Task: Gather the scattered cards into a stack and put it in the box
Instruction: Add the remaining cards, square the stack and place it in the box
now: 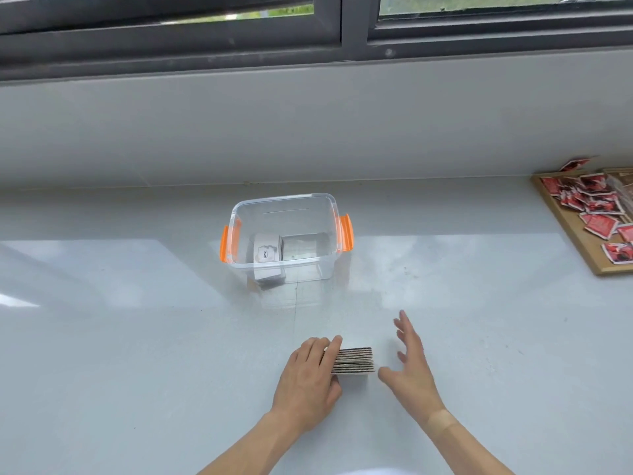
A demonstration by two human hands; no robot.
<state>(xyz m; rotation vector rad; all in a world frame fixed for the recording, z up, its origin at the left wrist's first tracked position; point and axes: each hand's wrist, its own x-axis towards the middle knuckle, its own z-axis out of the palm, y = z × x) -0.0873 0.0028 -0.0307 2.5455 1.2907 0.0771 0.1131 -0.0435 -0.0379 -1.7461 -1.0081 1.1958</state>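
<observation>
A fanned stack of cards [354, 361] lies on the pale counter near the front, its edges showing as dark and light stripes. My left hand [310, 380] rests against the stack's left side, fingers laid over that end. My right hand [412, 363] is open just to the right of the cards, fingers spread, with a small gap to them. A clear plastic box [323, 214] with orange side latches stands farther back, in the middle. Inside it, on the left, lies a white stack of cards [266, 255] with the word "love" on top.
A wooden tray [565, 231] at the right edge holds several red packets [597, 222]. A grey wall and a dark window frame [354, 32] rise behind the counter [137, 337].
</observation>
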